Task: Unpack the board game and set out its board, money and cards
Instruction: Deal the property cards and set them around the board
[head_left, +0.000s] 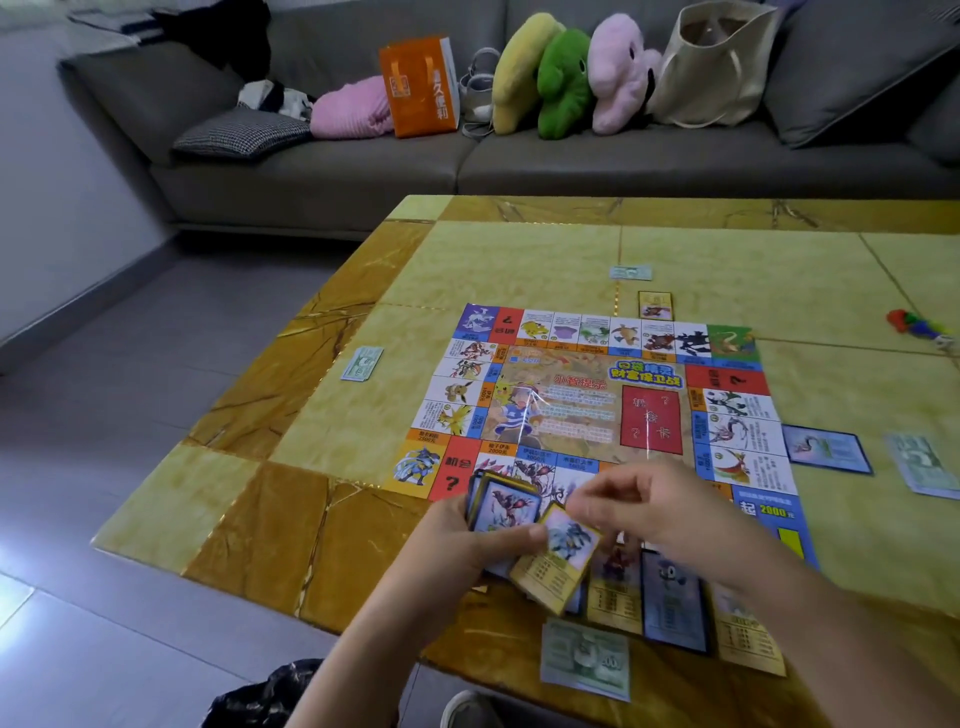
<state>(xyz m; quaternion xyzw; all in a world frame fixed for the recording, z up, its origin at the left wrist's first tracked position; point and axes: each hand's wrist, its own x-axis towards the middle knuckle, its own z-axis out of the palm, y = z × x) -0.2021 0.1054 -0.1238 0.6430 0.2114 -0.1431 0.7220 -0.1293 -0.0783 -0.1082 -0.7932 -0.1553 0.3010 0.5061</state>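
The colourful game board (587, 400) lies flat on the yellow table (519, 260). Over its near edge my left hand (467, 540) grips a stack of cards (501, 501), the thumb across the top card. My right hand (654, 514) pinches a yellow-bordered card (558, 564) beside the stack. Several cards (670, 597) lie in a row under my right hand near the table's front. Stacks of paper money lie around the board: one at the front (587, 660), one at the left (362, 362), one at the far side (630, 272) and one at the right (922, 462).
A blue-bordered card (826, 448) lies right of the board and a yellow one (655, 304) beyond its far edge. Coloured game pieces (917, 325) sit at the far right. A grey sofa (467, 156) with plush toys and bags stands behind the table. A black bag (270, 696) lies on the floor.
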